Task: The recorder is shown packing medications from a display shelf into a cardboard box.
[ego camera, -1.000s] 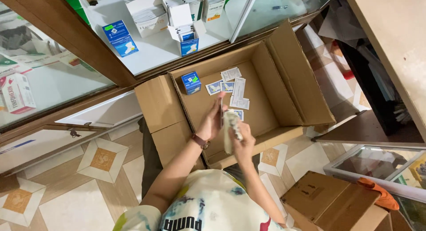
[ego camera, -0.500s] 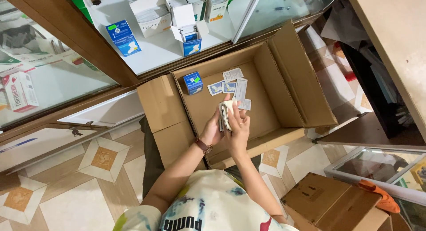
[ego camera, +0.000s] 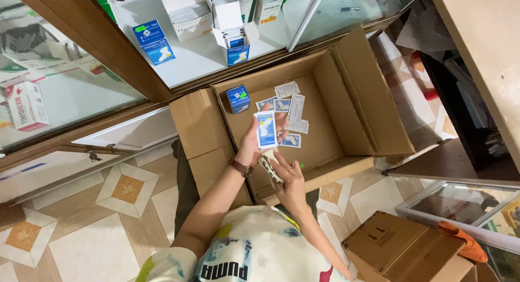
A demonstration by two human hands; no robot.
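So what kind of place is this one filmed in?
Most likely a pharmacy or small medical shop. A glass display counter holds small medicine-type boxes, and the left hand lifts a flat packet above an open cardboard box with more packets inside.

White-and-blue sachet [ego camera: 266,129], brown cardboard box [ego camera: 352,106], blue carton [ego camera: 238,99].

shop, likely pharmacy | glass display counter [ego camera: 70,98] | boxed goods [ego camera: 154,41] | cardboard carton [ego camera: 352,109]
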